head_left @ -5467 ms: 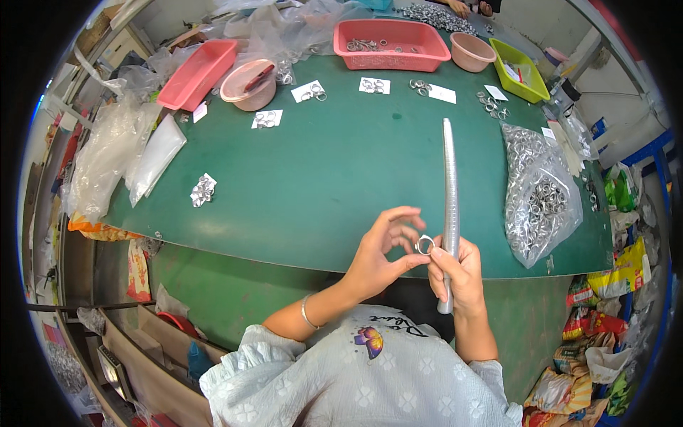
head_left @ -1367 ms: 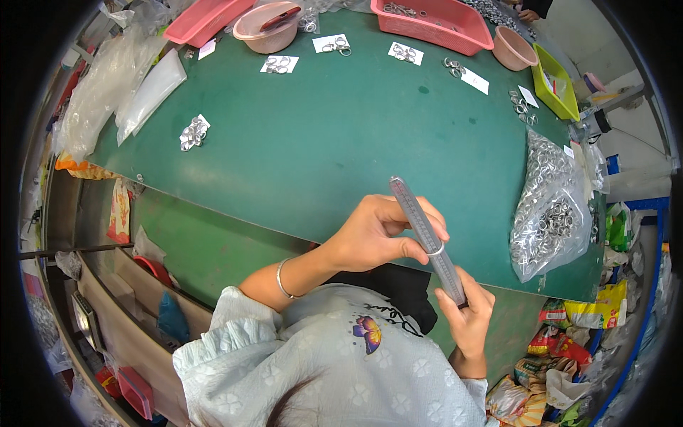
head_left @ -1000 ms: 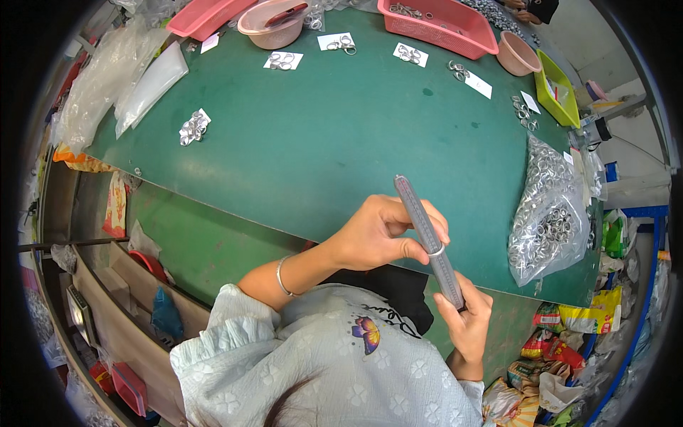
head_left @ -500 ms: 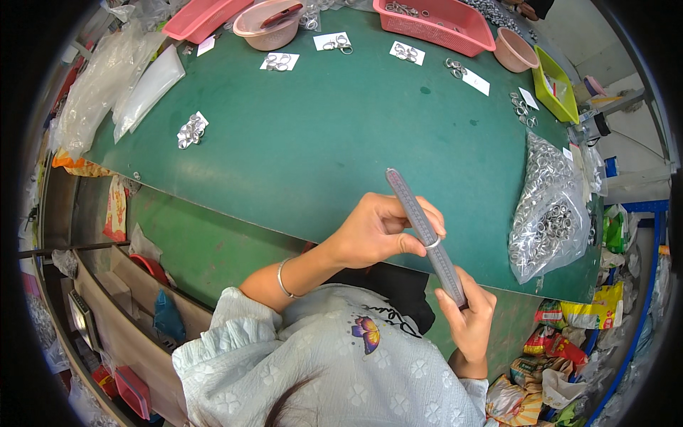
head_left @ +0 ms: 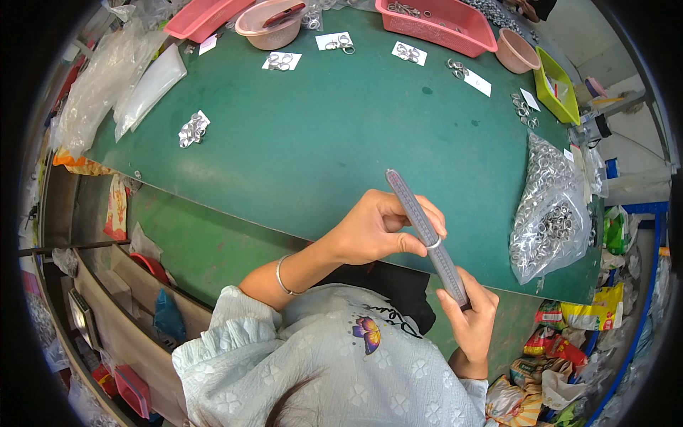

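Observation:
A grey tapered ring mandrel (head_left: pixel 447 270) with scale markings is held tilted above the near edge of the green table, its thin tip pointing up and away. My right hand (head_left: pixel 473 317) is closed round its thick lower end. A silver ring (head_left: pixel 434 243) sits around the mandrel partway along. My left hand (head_left: pixel 373 229) is closed at this ring, with the thumb on the near side and fingers behind the mandrel; the fingertips behind are partly hidden.
On the green table (head_left: pixel 299 153), small ring groups (head_left: pixel 193 130) lie on white paper slips. A clear bag of rings (head_left: pixel 551 206) stands at right. Pink baskets (head_left: pixel 441 35), bowls (head_left: pixel 267 32) and a lime basket (head_left: pixel 557 85) line the far side. Plastic bags (head_left: pixel 149 89) lie left.
Almost nothing differs. Both hands, the mandrel and the ring keep nearly the same place; the view has shifted very slightly.

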A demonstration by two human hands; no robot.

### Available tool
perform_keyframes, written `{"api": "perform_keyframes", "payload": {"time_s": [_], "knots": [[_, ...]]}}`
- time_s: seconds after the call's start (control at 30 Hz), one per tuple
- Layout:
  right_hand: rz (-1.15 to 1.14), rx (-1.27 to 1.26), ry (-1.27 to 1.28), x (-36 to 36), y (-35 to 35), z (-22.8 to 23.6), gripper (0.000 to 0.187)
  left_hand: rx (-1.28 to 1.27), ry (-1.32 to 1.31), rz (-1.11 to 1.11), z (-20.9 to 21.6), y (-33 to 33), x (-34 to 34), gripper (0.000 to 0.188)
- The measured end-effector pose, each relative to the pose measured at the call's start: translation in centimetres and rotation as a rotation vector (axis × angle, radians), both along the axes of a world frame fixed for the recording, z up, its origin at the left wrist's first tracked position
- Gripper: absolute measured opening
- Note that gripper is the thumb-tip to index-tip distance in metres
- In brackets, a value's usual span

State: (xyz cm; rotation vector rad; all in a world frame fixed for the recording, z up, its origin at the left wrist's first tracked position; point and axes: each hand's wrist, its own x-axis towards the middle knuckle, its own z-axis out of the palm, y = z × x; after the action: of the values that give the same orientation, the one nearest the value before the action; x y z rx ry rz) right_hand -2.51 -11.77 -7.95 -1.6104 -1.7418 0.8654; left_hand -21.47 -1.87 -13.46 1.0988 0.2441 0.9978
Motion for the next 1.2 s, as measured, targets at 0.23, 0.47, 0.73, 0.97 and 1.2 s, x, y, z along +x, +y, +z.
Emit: {"api": "perform_keyframes", "payload": {"time_s": [0.23, 0.47, 0.73, 0.97, 1.2], "knots": [[0.002, -0.012, 0.014, 0.03, -0.04, -0.30, 0.030, -0.021, -0.013, -0.014, -0.07, -0.06, -0.18, 0.025], [-0.001, -0.044, 0.035, 0.01, -0.07, -0.24, 0.030, -0.022, -0.016, -0.026, -0.19, 0.02, -0.22, 0.026], [-0.002, -0.043, 0.052, 0.13, -0.09, -0.58, 0.030, -0.004, -0.005, -0.030, -0.19, 0.05, -0.39, 0.026], [0.001, -0.032, 0.042, 0.16, -0.16, -0.59, 0.031, 0.030, -0.018, -0.034, 0.04, 0.00, -0.45, 0.025], [0.001, -0.028, 0.043, 0.15, -0.18, -0.61, 0.031, 0.032, -0.024, -0.039, 0.03, -0.04, -0.41, 0.023]]}}
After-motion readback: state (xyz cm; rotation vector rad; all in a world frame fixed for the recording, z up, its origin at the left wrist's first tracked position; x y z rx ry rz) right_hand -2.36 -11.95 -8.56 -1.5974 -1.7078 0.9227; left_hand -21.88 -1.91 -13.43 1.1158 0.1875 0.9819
